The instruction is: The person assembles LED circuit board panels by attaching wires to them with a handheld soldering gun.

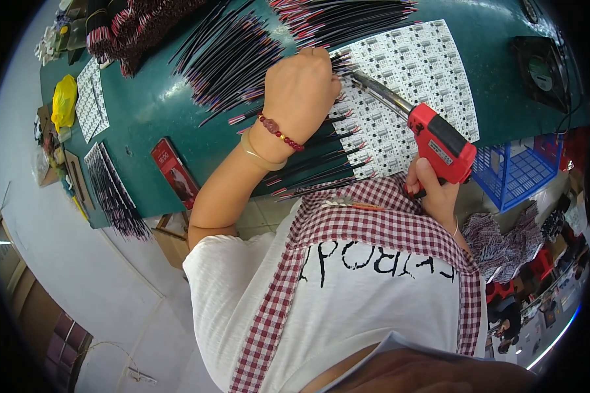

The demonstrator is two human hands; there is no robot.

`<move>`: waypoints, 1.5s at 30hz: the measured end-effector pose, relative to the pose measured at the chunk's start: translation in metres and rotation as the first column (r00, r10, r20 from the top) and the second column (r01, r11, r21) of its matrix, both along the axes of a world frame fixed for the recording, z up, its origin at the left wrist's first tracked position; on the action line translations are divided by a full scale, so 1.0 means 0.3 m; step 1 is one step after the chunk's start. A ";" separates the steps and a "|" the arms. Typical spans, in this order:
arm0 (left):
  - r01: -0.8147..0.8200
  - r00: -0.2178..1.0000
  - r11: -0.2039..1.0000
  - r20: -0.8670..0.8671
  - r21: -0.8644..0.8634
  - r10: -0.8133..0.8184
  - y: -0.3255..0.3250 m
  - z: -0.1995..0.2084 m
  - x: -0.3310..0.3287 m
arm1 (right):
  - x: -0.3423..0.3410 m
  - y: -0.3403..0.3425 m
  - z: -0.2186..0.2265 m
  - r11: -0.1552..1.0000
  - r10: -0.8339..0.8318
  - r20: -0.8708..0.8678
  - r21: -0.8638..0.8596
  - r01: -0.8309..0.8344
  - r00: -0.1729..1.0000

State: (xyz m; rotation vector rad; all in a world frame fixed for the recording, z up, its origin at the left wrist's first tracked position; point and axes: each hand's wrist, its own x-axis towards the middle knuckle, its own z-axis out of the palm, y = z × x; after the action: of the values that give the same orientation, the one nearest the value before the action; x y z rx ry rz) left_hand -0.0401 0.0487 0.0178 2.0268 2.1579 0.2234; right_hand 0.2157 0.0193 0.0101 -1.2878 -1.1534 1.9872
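Note:
My right hand (434, 188) grips the handle of a red soldering gun (442, 144), whose metal nozzle points up and left. Its tip reaches the left edge of a white printed circuit board panel (406, 78), close to my left fingers. Curled into a closed pinch, my left hand (301, 82) is at that same edge. A black wire (244, 117) with a red and white end runs beneath it; the fingertips' hold is mostly hidden. Below this hand, several black wires (324, 157) extend leftward from the panel's edge.
Loose black wires (233, 59) pile on the green table (147, 108), with another bundle (354, 19) beyond. A phone (175, 171), a wired panel (115, 190) and a yellow bag (64, 101) lie left. A black fan (541, 73) and blue crate (514, 173) are right.

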 end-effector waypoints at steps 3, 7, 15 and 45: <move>0.009 1.000 1.000 -0.003 0.012 -0.009 0.001 -0.002 -0.006 | -0.006 -0.005 0.004 0.998 -0.046 -0.027 -0.034 0.045 0.999; 0.010 1.000 1.000 -0.002 0.009 -0.010 0.004 -0.004 -0.008 | 0.004 -0.009 0.001 0.998 -0.062 0.005 0.009 0.062 0.998; 0.015 1.000 1.000 0.020 0.016 -0.015 -0.015 -0.008 0.008 | 0.023 -0.043 -0.026 0.999 -0.039 0.100 0.014 0.038 0.994; -0.004 1.000 1.000 -0.015 0.005 0.004 -0.022 0.046 0.055 | 0.061 0.003 0.080 0.956 -0.246 -0.078 0.143 0.255 0.966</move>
State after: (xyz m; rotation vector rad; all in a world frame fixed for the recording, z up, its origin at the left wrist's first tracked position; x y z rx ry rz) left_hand -0.0236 0.0419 0.0317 2.0335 2.1722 0.2155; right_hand 0.2341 0.0200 0.0341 -1.2220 -1.0349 1.7086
